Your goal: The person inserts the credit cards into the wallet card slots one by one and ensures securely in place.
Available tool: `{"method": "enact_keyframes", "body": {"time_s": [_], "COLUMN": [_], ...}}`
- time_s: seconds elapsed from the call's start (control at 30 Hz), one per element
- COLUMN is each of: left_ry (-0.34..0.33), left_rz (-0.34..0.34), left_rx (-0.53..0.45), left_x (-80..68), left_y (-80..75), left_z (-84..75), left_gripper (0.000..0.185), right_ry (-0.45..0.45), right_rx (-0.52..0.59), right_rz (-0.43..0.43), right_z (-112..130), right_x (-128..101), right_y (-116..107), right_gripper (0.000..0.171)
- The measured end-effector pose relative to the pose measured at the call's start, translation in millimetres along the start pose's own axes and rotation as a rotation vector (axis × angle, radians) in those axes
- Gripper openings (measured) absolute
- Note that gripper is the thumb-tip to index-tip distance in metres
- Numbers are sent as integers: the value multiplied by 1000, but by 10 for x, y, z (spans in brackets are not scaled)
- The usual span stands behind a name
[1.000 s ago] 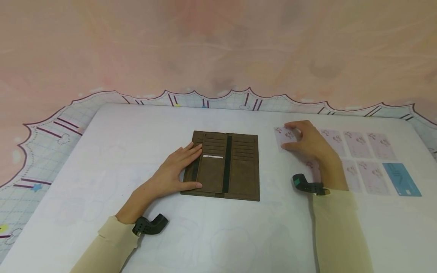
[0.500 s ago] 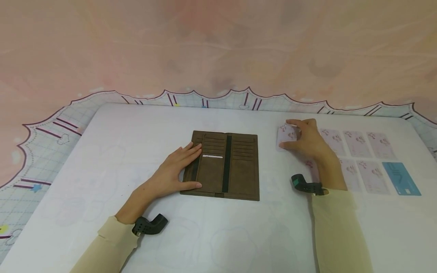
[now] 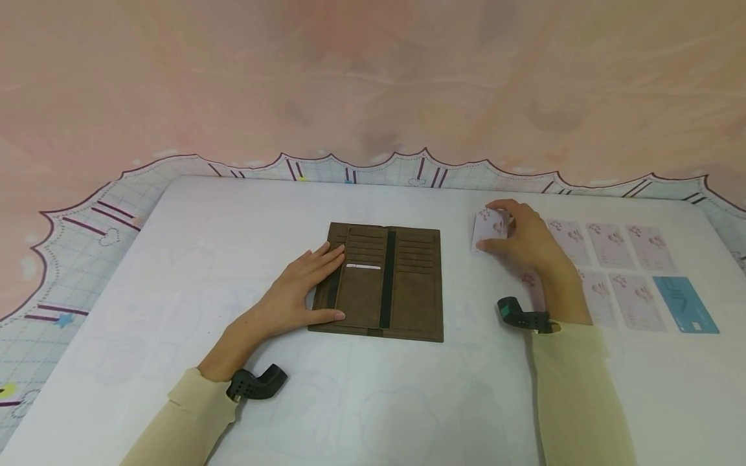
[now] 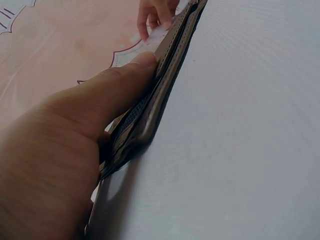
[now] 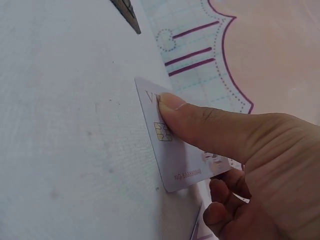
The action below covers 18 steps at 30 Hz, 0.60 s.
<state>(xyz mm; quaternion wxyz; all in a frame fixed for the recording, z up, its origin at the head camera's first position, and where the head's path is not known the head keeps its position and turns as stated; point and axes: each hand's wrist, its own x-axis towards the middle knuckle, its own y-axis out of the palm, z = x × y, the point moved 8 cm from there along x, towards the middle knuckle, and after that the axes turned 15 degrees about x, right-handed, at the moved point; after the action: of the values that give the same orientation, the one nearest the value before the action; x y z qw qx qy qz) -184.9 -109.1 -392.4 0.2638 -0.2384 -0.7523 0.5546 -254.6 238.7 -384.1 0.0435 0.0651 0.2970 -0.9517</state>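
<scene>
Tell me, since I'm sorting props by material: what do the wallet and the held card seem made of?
The wallet looks like brown matte leather or faux leather: a soft, suede-like surface with stitched slot edges. The card pinched by the right hand looks like thin, smooth, stiff plastic, with a printed chip mark and number.

Bare desk (image 3: 460, 272) lies between the open wallet (image 3: 381, 281) and the rows of cards (image 3: 618, 265), a free lane for the right hand (image 3: 521, 239). The left hand (image 3: 297, 291) covers the wallet's left slots; near desk lies open.
</scene>
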Motion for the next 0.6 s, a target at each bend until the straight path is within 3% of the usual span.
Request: {"method": "enact_keyframes", "body": {"time_s": [0.13, 0.3, 0.6], "left_ry": [2, 5, 5], "left_rz": [-1, -4, -10], "left_rx": [-1, -1, -12], "left_x": [3, 2, 2], "left_y": [-1, 6, 10], "left_z": [-3, 3, 4], "left_gripper": [92, 92, 92], "right_ry": [6, -22, -53], "right_rx": [-2, 13, 127], "right_rz": [-12, -19, -24], "right_z": [15, 66, 161], "right_x": [-14, -19, -27], "right_y": [-15, -43, -46], "right_gripper": [73, 58, 50]}}
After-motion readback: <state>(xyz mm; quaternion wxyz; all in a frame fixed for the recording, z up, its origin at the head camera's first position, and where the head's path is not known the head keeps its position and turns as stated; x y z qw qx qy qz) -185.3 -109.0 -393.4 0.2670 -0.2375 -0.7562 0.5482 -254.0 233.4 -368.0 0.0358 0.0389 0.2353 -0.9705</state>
